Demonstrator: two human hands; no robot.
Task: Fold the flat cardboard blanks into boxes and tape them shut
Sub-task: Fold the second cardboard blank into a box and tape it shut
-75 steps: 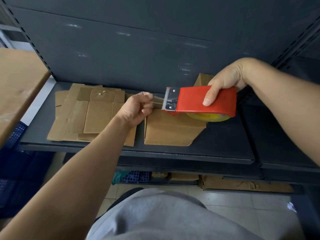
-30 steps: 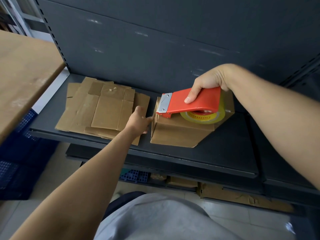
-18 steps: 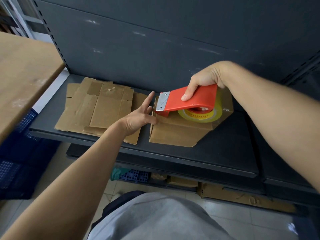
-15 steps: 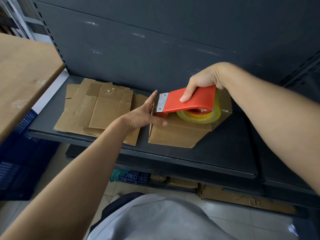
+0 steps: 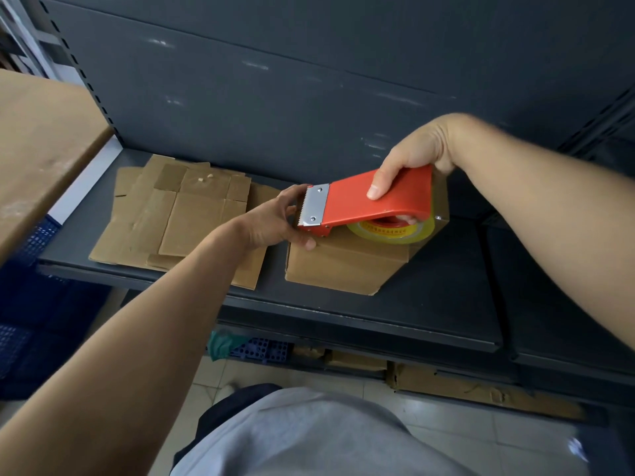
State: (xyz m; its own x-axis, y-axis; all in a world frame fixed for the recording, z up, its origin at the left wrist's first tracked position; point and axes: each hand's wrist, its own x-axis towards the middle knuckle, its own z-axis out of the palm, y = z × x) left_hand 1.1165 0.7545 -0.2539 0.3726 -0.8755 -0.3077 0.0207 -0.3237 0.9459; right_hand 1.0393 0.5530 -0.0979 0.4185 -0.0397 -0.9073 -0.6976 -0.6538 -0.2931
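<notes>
The box (image 5: pixel 343 269) is set near the front of the shelf (image 5: pixel 446 290), where it is easy to reach. Its left end is gripped by the left hand (image 5: pixel 275 221), with the thumb on the top edge and the fingers curled, likely to stop it sliding. On top of the box, the red tape dispenser (image 5: pixel 374 197) is held by the right hand (image 5: pixel 412 156), with fingers wrapped round the handle so tape can be laid. Left of the box, the flat blanks (image 5: pixel 178 218) are piled, ready to be folded.

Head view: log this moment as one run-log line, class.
step: taping box | right hand: holds tape dispenser at box top | left hand: holds box's left end | flat blanks: on shelf
</notes>
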